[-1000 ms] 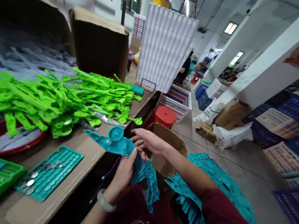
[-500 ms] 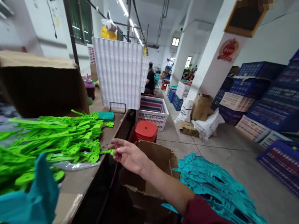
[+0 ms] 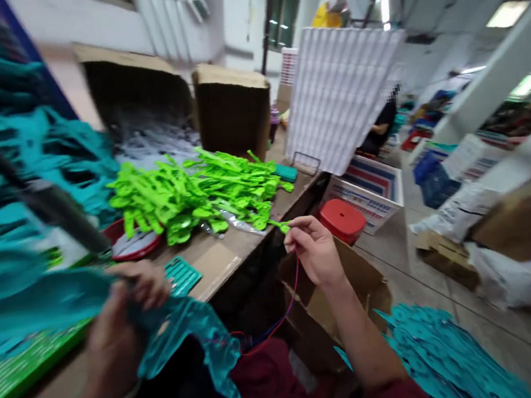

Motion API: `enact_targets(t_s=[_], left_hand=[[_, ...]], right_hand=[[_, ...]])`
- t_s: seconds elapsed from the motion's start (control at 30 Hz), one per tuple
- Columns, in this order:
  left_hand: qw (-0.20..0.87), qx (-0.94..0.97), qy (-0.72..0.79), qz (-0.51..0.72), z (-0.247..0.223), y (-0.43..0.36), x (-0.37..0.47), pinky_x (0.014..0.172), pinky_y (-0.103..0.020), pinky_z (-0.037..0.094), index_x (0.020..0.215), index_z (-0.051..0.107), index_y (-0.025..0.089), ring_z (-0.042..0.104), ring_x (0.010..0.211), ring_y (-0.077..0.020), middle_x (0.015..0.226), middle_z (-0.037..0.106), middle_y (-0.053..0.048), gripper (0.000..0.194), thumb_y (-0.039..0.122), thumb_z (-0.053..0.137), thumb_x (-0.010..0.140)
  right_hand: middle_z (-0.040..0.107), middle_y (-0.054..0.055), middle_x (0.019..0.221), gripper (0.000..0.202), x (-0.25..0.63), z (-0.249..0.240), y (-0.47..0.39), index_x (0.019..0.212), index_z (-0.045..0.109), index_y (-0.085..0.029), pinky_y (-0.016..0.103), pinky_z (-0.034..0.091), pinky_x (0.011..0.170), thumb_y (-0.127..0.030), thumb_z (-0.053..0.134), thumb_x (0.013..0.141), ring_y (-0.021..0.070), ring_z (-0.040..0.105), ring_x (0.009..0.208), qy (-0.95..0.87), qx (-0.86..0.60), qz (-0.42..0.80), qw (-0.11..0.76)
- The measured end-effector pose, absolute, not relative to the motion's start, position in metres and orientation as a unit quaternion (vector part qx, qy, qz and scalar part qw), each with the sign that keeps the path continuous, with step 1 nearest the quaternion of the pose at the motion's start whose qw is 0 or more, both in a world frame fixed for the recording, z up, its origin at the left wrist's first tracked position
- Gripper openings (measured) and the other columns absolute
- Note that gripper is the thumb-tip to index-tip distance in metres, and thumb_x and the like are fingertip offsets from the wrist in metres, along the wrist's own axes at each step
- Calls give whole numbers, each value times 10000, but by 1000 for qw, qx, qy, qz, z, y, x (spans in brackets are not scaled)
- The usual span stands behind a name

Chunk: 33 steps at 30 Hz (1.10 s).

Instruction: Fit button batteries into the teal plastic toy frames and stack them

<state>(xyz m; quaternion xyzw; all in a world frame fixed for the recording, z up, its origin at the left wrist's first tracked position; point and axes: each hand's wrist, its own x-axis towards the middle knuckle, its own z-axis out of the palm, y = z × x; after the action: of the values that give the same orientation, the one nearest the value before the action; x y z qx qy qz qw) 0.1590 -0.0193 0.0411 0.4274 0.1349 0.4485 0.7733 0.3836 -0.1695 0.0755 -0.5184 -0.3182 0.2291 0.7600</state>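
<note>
My left hand (image 3: 125, 305), blurred by motion, is closed around a teal moulded plastic part (image 3: 186, 340) low on the left. More smeared teal plastic (image 3: 40, 307) shows on that hand's far side; whether it is the same piece I cannot tell. Thin red and blue wires (image 3: 281, 321) run from near the teal part across my lap and up to my right hand (image 3: 318, 247). Thumb and fingertips there are pinched on the wires. A small green plastic piece (image 3: 281, 226) is right at those fingertips; I cannot tell if it is held or lies behind them.
Green plastic parts (image 3: 187, 196) are heaped on the bench (image 3: 213, 264). Teal parts pile up at left behind a dark rod-shaped tool (image 3: 65, 215). A cardboard box (image 3: 363, 271), red stool (image 3: 344, 218) and more teal parts (image 3: 442, 352) are at right. A person (image 3: 380, 125) sits beyond.
The view has swung left, bringing the teal pile and dark tool into sight. The teal part in my left hand appears lower and tilted. My right hand still pinches the wires.
</note>
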Motion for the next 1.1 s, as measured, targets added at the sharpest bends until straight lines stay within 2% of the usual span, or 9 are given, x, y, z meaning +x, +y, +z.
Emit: enact_targets(t_s=[0.07, 0.2, 0.37, 0.57, 0.63, 0.77, 0.9, 1.0, 1.1], left_hand=[[775, 417, 138, 455, 37, -20, 165, 482, -196, 345, 880, 569, 221, 349, 514, -78, 613, 370, 75, 331, 472, 761, 782], [721, 540, 220, 375, 21, -21, 176, 617, -268, 431, 1038, 592, 228, 507, 658, -139, 735, 525, 32, 381, 409, 769, 754], [628, 569, 334, 412, 0, -21, 180, 862, -377, 475, 928, 634, 252, 593, 973, -250, 966, 630, -34, 273, 459, 686, 758], [598, 512, 447, 426, -26, -24, 187, 785, -423, 453, 957, 599, 243, 547, 987, -303, 963, 575, -91, 172, 384, 533, 883], [619, 513, 423, 419, -25, -19, 186, 721, -388, 444, 940, 598, 235, 542, 882, -274, 878, 551, -65, 184, 400, 575, 862], [690, 530, 296, 393, -15, 3, 177, 627, -300, 416, 956, 611, 219, 493, 691, -163, 748, 494, 24, 400, 410, 816, 670], [737, 488, 236, 404, -18, 16, 158, 732, -281, 471, 1017, 584, 229, 548, 767, -147, 788, 513, 42, 580, 449, 880, 569], [764, 453, 246, 389, -30, 11, 146, 877, -352, 499, 1096, 577, 230, 625, 941, -210, 914, 624, -12, 491, 485, 777, 727], [784, 435, 266, 355, -37, 1, 140, 870, -387, 528, 1146, 573, 205, 650, 1021, -264, 986, 679, -60, 449, 429, 741, 794]], right_hand=[[650, -2, 753, 105, 361, 76, -145, 878, 666, -220, 262, 515, 642, -280, 716, 807, 125, 597, 665, -386, -528, 257, 711], [630, 0, 798, 100, 321, 68, -108, 919, 640, -233, 282, 512, 603, -293, 560, 906, 121, 579, 595, -491, -526, 293, 629], [610, 74, 970, 134, 290, 58, -91, 957, 677, -234, 367, 505, 846, -254, 559, 897, 222, 607, 943, -686, -542, 112, 472], [602, 110, 959, 160, 259, 60, -69, 906, 660, -210, 377, 494, 778, -189, 509, 954, 250, 568, 923, -798, -544, -11, 259], [591, 87, 916, 162, 262, 61, -68, 869, 649, -201, 348, 495, 764, -157, 516, 950, 225, 567, 895, -808, -513, -22, 289], [562, 44, 949, 79, 304, 60, -90, 954, 645, -200, 305, 490, 812, -214, 568, 947, 166, 572, 899, -670, -550, 0, 499], [550, 52, 1084, 87, 369, 57, -118, 832, 646, -183, 344, 428, 960, -258, 643, 876, 170, 549, 1051, -407, -651, -100, 633], [593, 26, 953, 148, 392, 54, -130, 806, 578, -192, 297, 486, 751, -314, 661, 809, 138, 589, 828, -268, -600, -43, 752], [531, -63, 683, 154, 369, 44, -131, 840, 528, -222, 179, 305, 447, -319, 647, 821, 69, 399, 483, -242, -567, 170, 769]])
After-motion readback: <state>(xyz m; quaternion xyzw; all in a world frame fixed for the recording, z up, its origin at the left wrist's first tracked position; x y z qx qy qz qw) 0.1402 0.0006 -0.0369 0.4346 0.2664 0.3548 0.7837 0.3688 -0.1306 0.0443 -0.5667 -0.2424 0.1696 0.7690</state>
